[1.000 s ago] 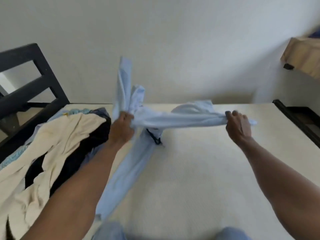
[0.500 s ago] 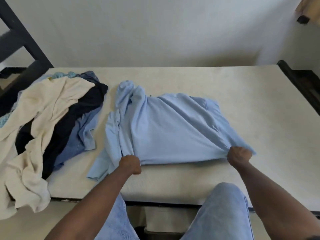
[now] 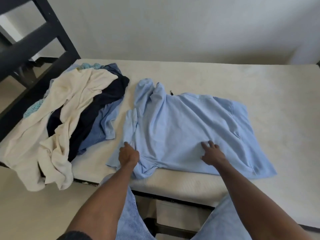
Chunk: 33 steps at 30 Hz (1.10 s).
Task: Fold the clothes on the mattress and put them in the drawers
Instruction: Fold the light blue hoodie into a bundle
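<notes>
Light blue shirt (image 3: pixel 187 129) spread at frame centre on mattress (image 3: pixel 259 87), long axis running left-right. Left hand (image 3: pixel 128 155) on bunched lower-left edge, fingers hidden, grip cannot be told. Right hand (image 3: pixel 212 154) flat, fingers spread, pressing hem area. Bunched sleeve lies nearest left hand. Unfolded pile (image 3: pixel 69 115) at left.

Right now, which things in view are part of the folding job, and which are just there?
Job:
light blue shirt, spread on the mattress
left hand and right hand, both on the shirt
pile of unfolded clothes

Just there:
black bed frame
wall
</notes>
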{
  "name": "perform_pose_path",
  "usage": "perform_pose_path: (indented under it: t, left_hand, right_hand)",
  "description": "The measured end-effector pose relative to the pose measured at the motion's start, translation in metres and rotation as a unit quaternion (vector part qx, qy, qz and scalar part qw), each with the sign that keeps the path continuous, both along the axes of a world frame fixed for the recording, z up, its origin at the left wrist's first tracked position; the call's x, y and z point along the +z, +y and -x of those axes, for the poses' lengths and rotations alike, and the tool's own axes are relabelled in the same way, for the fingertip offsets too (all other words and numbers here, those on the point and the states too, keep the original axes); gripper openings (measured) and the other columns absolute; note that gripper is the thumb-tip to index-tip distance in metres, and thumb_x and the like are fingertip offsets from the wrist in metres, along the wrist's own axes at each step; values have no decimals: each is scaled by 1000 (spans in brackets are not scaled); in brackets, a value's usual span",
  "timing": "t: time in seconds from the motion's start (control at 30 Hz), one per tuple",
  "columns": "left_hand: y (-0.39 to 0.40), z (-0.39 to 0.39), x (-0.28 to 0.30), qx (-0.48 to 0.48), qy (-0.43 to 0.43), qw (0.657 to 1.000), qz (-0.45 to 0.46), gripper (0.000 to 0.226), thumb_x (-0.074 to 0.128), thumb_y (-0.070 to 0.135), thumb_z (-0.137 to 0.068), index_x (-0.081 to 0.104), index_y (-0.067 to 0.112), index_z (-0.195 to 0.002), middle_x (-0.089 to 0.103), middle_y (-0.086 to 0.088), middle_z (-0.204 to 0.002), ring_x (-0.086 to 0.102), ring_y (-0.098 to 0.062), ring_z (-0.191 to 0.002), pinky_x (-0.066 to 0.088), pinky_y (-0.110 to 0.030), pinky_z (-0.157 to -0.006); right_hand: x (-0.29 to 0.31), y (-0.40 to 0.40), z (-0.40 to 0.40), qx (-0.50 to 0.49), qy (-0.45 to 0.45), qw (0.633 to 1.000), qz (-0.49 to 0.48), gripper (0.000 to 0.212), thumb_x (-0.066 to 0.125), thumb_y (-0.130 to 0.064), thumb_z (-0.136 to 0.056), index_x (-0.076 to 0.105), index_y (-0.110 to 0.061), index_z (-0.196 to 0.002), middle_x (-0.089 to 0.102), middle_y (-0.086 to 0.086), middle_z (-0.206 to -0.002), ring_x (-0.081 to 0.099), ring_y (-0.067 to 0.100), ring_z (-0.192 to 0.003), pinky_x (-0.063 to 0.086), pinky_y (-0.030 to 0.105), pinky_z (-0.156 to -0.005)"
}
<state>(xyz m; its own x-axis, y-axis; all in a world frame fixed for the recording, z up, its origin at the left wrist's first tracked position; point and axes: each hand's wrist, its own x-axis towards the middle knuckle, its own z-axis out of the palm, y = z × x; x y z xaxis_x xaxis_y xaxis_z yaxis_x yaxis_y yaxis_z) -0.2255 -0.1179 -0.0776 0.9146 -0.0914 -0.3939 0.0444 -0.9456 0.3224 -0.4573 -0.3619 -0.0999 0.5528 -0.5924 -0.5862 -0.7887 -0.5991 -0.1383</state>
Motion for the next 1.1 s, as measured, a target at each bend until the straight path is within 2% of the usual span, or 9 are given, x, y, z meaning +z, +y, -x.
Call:
perform_pose_path:
  t: [0.1, 0.17, 0.3, 0.47, 0.63, 0.83, 0.9, 1.0, 1.1]
  left_hand:
    - [18, 21, 1, 295, -1, 942, 161, 57, 50, 17, -96, 29, 1, -147, 37, -26, -147, 44, -42, -131, 40, -49, -104]
    - [14, 41, -2, 305, 97, 924, 210, 55, 44, 20, -100, 29, -1, -149, 37, -21, -151, 40, -38, -137, 41, -42, -102]
    - [-10, 85, 26, -93, 340, 929, -113, 50, 40, 29, -104, 41, -3, -143, 54, -20, -130, 49, -30, -131, 42, -32, -100]
    - [-28, 62, 41, -286, 187, 906, -250, 41, 45, 24, -102, 50, 5, -138, 53, -7, -138, 50, -26, -129, 40, -35, -107]
    - [-88, -41, 70, -199, -58, 978, 17, 28, 49, 17, -93, 60, 3, -115, 63, -17, -119, 61, -35, -109, 48, -36, -86]
    - [-154, -141, 48, -117, -34, 969, 214, 16, 49, 8, -91, 52, 13, -76, 51, -8, -77, 51, -24, -79, 37, -33, -68]
    - [-172, -161, 30, -70, -18, 968, 241, 8, 51, 7, -88, 57, 12, -88, 61, -8, -89, 58, -26, -80, 44, -30, -69]
    - [-183, -186, 9, 92, 60, 962, 251, 70, 67, 17, -87, 31, 10, -146, 64, -14, -115, 69, -30, -82, 58, -38, -70]
    - [-189, -207, 1, 93, 134, 949, 269, 82, 70, 22, -89, 18, 9, -151, 65, -15, -84, 61, -22, -54, 51, -28, -46]
  right_hand:
    - [-2, 6, -4, -26, 0, 1000, 10, 70, 46, -25, -96, 9, -27, -156, -1, 6, -163, 12, 34, -146, 30, 48, -112]
    - [1, 12, -10, -38, 14, 999, 6, 68, 43, -23, -96, 10, -25, -155, -1, 8, -162, 12, 37, -145, 30, 49, -112]
    - [8, 26, -18, -55, 52, 997, 20, 64, 36, -20, -99, 7, -12, -156, -1, 15, -161, 16, 44, -143, 28, 48, -113]
    - [24, 18, -34, -15, 81, 996, 43, 56, 39, -22, -87, 46, -12, -142, 40, 11, -150, 46, 31, -131, 45, 37, -100]
    - [39, -15, -79, -52, -39, 993, 103, 29, 48, -10, -88, 65, -10, -111, 65, 13, -119, 62, 32, -109, 48, 33, -84]
    - [32, -78, -155, -20, -208, 973, 97, 13, 47, -2, -87, 59, -5, -83, 65, 10, -88, 62, 32, -83, 41, 33, -60]
    - [32, -92, -186, -25, -251, 963, 91, 14, 46, -1, -88, 59, -2, -82, 65, 11, -82, 61, 32, -79, 42, 35, -59]
    - [31, -102, -233, -50, -320, 945, 37, 15, 49, -6, -93, 63, -9, -97, 65, 10, -99, 62, 35, -101, 47, 34, -73]
    - [29, -96, -267, -92, -325, 939, -58, 56, 55, -24, -98, 36, -9, -149, 52, 13, -142, 49, 31, -130, 40, 37, -102]
